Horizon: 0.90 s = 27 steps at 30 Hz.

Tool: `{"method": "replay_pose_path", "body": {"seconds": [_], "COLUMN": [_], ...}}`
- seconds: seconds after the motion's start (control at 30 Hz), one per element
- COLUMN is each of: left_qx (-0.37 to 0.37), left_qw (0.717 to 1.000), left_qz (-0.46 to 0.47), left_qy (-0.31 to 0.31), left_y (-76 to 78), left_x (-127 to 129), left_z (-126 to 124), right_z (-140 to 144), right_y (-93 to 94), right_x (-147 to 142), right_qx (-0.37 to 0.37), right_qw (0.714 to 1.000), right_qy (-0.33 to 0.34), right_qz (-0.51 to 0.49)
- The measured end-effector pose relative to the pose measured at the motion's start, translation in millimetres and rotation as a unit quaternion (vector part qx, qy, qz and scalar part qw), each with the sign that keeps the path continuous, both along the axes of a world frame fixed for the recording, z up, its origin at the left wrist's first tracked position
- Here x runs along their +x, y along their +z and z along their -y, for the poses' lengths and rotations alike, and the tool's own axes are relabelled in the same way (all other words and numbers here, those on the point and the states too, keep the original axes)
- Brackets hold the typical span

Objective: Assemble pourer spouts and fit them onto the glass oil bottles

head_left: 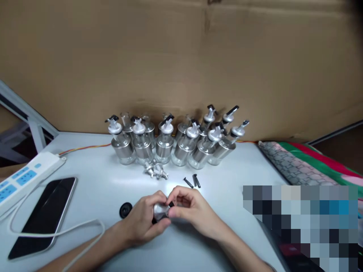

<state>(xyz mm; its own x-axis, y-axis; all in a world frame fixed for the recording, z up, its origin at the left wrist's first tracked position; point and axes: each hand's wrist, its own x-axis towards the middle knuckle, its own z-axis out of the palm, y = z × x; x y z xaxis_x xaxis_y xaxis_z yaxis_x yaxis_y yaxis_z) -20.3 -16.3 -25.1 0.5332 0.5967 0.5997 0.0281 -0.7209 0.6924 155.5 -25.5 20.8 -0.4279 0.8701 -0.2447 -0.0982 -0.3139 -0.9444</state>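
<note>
A brown corrugated cardboard wall [181, 56] stands behind the white surface [198, 249] on which I work. Against the foot of that wall stands a cluster of clear glass bottles with silver metal sleeves and pourer caps [176, 141]. Left of the cluster and nearer to me lies a white power strip with blue sockets [25, 175], its white cable [56, 232] looping around a black smartphone [45, 215] that lies flat, screen up. Right of the cluster, a folded grey, green and red patterned cloth [300, 162] lies at the surface edge.

Just in front of the cluster lie loose silver metal pourer spouts [155, 170]; slightly right of them lie small black plastic stoppers [193, 181]. A black round rubber ring [125, 210] lies well in front of the cluster, just beside my left hand [144, 223].

My left hand is closed around a small silver metal cap [160, 210], held just above the surface. My right hand [190, 209] pinches a tiny black part at the top of that cap, fingertips narrow and touching it.
</note>
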Motion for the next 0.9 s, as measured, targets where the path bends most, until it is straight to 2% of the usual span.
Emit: {"method": "replay_pose_path", "body": {"seconds": [0.1, 0.23, 0.33, 0.4, 0.5, 0.57, 0.67, 0.73, 0.77, 0.8, 0.87, 0.9], "left_qx": [0.003, 0.035, 0.061, 0.075, 0.034, -0.09, -0.144, -0.162, -0.176, -0.188, -0.212, -0.227], "left_qw": [1.0, 0.999, 0.995, 0.994, 0.999, 0.992, 0.979, 0.974, 0.971, 0.967, 0.96, 0.956], "left_qz": [0.025, 0.007, 0.007, 0.018, 0.012, -0.041, -0.084, -0.094, -0.098, -0.1, -0.1, -0.095], "left_qy": [-0.018, 0.038, 0.08, 0.078, 0.017, -0.076, -0.113, -0.125, -0.132, -0.138, -0.152, -0.16], "left_y": [-1.0, 3.8, 1.6, -7.5, -28.4, -39.9, -44.4, -39.7, -36.0, -32.1, -24.8, -21.9], "left_x": [1, 0, -2, -3, 1, 7, 21, 30, 33, 35, 36, 34], "left_z": [-1, -1, 1, 3, 5, 3, -4, -11, -14, -17, -18, -17], "right_z": [-3, -4, -2, -1, -9, -24, -61, -90, -104, -118, -143, -154], "right_y": [10.0, 37.4, 66.0, 85.5, 112.4, 128.1, 147.7, 157.3, 160.9, 163.4, 164.2, 162.3], "right_x": [-3, -3, 0, 3, 9, 15, 24, 29, 31, 33, 36, 37], "right_qx": [0.065, 0.173, 0.305, 0.395, 0.474, 0.469, 0.452, 0.462, 0.471, 0.475, 0.463, 0.44], "right_qw": [0.997, 0.98, 0.939, 0.903, 0.844, 0.828, 0.844, 0.835, 0.817, 0.787, 0.701, 0.667], "right_qy": [0.001, -0.014, -0.042, -0.095, -0.235, -0.299, -0.276, -0.255, -0.243, -0.22, -0.137, -0.092], "right_qz": [0.03, 0.102, 0.151, 0.141, 0.093, 0.072, 0.083, 0.156, 0.228, 0.326, 0.525, 0.594]}}
